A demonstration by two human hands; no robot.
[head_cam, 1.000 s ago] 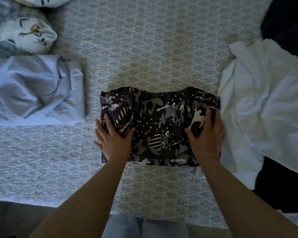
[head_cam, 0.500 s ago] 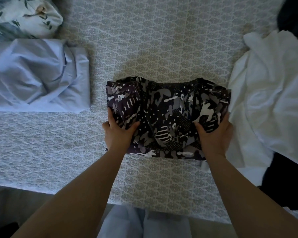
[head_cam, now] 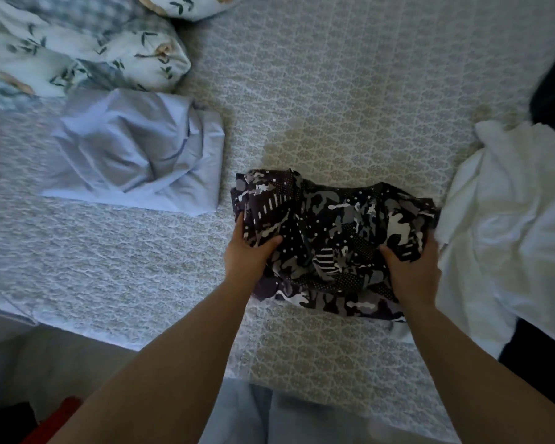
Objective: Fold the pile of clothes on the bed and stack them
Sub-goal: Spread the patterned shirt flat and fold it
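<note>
**Both hands on the folded camouflage garment**

I have the dark folded camouflage-print garment (head_cam: pixel 330 238) on the patterned grey bedspread (head_cam: pixel 350 100), near the front edge. My left hand (head_cam: pixel 245 256) grips its left side, thumb on top and fingers under the cloth. My right hand (head_cam: pixel 412 272) grips the right side the same way. The folded pale blue cloth (head_cam: pixel 135 155) lies apart at the left, the loose white fabric (head_cam: pixel 510 225) just beside at the right.

Arms: bare to the elbows, no sleeves, watch or rings visible.
Legs: light blue-grey trousers (head_cam: pixel 247 415) below the hands.
</note>
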